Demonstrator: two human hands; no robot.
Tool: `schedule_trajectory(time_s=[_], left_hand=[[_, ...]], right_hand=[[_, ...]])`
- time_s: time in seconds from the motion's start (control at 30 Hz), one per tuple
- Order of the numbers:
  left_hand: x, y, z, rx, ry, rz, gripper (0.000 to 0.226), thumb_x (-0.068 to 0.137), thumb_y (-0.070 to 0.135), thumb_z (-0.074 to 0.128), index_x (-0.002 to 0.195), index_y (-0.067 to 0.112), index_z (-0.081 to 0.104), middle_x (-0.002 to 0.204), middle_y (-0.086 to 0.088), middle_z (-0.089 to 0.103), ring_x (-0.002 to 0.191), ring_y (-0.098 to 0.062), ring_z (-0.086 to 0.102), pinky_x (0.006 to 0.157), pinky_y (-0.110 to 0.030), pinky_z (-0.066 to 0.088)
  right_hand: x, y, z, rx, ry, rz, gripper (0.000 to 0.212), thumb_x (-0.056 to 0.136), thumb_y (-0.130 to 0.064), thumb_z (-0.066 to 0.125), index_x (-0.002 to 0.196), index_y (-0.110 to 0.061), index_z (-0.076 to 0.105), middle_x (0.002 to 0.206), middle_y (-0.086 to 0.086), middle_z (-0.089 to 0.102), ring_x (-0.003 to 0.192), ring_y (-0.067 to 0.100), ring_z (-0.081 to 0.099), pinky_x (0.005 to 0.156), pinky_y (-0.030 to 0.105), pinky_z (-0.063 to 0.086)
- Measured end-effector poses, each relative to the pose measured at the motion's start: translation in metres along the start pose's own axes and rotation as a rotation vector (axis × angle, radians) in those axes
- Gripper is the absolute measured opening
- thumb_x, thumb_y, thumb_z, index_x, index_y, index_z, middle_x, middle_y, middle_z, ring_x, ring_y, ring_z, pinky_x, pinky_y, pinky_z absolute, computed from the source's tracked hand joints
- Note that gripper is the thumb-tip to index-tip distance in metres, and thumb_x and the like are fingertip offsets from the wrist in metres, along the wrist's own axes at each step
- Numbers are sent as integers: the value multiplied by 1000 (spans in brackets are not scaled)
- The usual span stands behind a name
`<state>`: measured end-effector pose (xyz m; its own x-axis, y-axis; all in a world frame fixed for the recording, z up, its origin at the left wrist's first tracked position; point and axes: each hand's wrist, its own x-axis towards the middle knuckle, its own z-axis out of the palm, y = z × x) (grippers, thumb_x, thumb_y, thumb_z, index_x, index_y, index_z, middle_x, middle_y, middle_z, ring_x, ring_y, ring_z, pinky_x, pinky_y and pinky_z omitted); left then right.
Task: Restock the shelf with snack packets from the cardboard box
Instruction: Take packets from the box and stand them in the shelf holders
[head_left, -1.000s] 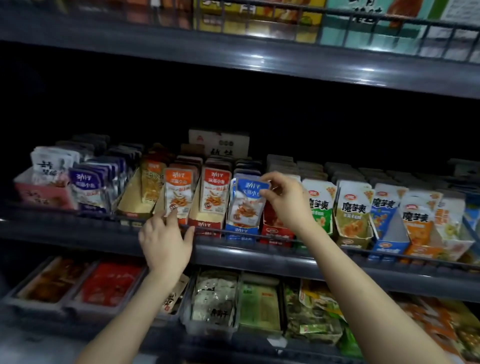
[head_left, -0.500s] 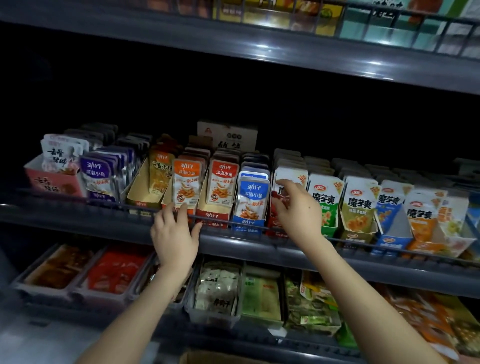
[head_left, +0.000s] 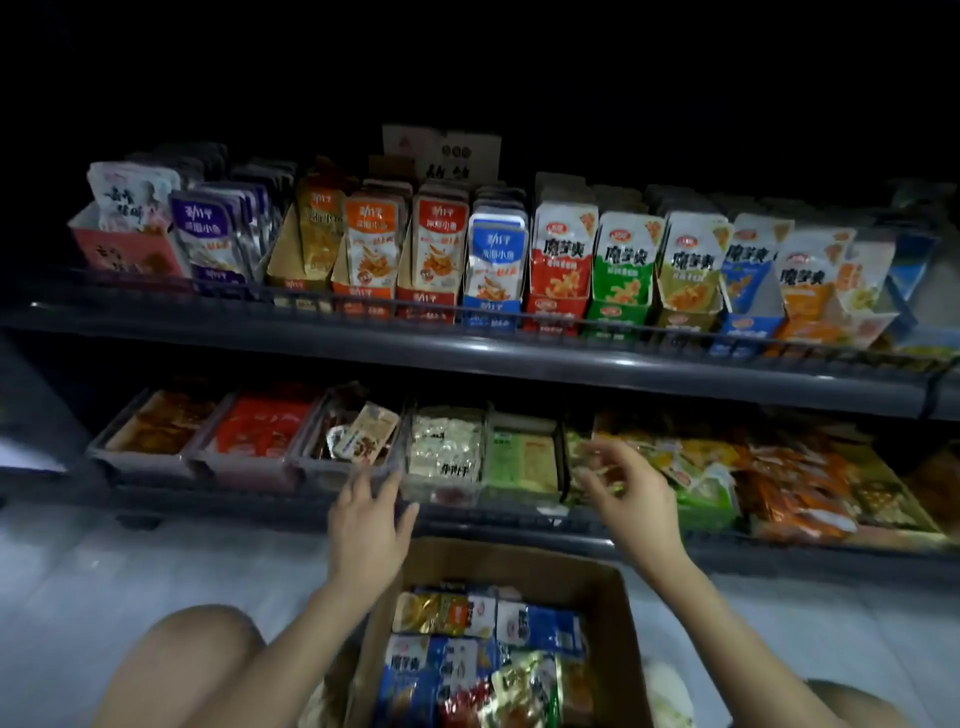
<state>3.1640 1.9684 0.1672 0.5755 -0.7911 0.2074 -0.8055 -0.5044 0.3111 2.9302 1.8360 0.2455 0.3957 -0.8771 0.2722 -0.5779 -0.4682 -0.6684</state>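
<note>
snack packets (head_left: 483, 639) heaped in cardboard box (head_left: 519, 564), much left to shelve; shelf (head_left: 467, 347) rows look full; left hand (head_left: 369, 525), right hand (head_left: 628, 499) spread, empty, above box's far edge.

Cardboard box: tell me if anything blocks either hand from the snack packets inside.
Nothing visible does. The cardboard box is open, its snack packets exposed; left hand and right hand hover empty near its far rim.

The cardboard box (head_left: 621, 623) runs off the bottom edge, its near side unseen. The right hand (head_left: 631, 501) is blurred, fingers indistinct. On the shelf (head_left: 519, 358), the rear packets (head_left: 685, 196) fade into darkness.
</note>
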Motion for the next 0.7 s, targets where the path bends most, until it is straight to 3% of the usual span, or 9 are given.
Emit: schedule_trajectory(time_s=[0.07,0.17,0.23,0.4,0.5,0.57,0.7], left_hand=[[-33,-11,25,28,-92,-20,42,83,27,70,118,6,65,113,-29,62,103,-46,59,80,-51,51],[-72,-27,54,91,-143,2,39,81,33,58,106,5,69,89,-23,68,79,-39,66,64,-42,55],[-92,-38,69,83,-160,15,34,76,26,67,101,3,68,83,-22,66,74,-38,66,58,-40,56],[-115,-63,102,37,-219,-90,40,77,23,62,109,-2,62,91,-25,64,81,-43,62,68,-46,54],[-116,-72,123,9,-256,-140,52,86,35,47,117,-6,55,103,-28,63,92,-45,61,76,-50,52],[-117,-74,135,-16,-297,-173,50,91,30,52,125,-7,50,114,-29,60,102,-45,58,85,-51,50],[-116,-64,153,-9,-151,-90,50,87,25,54,129,-2,47,119,-24,55,110,-39,52,90,-49,45]], right_hand=[[-31,24,20,14,-67,87,25,89,-21,66,114,-19,63,90,-8,63,80,9,60,70,29,52],[-71,58,54,-2,-196,239,26,89,-22,66,114,-20,62,97,-5,65,89,14,62,76,30,51],[-95,82,76,-45,-282,313,26,89,-23,66,114,-17,63,98,-2,67,90,16,63,76,28,49],[-135,128,124,-119,-506,448,28,91,-23,62,118,-19,60,106,0,67,95,17,63,71,23,39],[-145,150,150,-112,-588,550,31,89,-23,63,120,-19,59,108,1,66,102,21,62,79,27,45],[-149,161,166,-100,-610,620,32,88,-23,65,120,-18,59,112,1,65,104,22,61,82,29,45],[-150,178,194,-34,-656,737,31,85,-15,70,115,-16,61,111,2,65,103,23,62,85,32,50]])
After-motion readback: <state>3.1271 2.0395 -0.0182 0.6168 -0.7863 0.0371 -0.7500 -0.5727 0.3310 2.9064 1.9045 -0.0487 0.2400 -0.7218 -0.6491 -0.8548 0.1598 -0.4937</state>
